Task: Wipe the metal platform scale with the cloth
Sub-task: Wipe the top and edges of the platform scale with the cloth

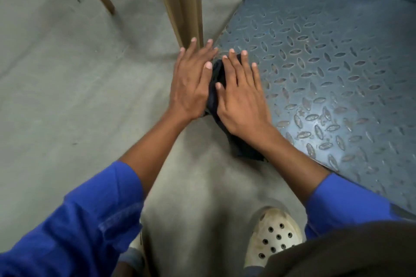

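Your left hand [191,83] and right hand [240,101] both lay flat with fingers straight, pressing rather than gripping. The dark cloth [213,96] sat bunched between and under them at the platform scale's [326,63] near corner, its tail trailing toward 5 o'clock beneath your right wrist. The scale's tread plate spread toward 2 o'clock from that hand.

Platform scale [326,63]: blue-grey metal, raised lozenge tread pattern, brownish wear on many studs.
Cloth [217,87]: very dark navy, nearly black, plain.
Floor [56,74]: pale grey-green concrete, faint streaks.
Chair legs [180,2]: light tan, ribbed lengthwise.
Sleeves [94,220]: bright royal blue.
Shoe [274,234]: off-white, scuffed, dotted with dark round holes.
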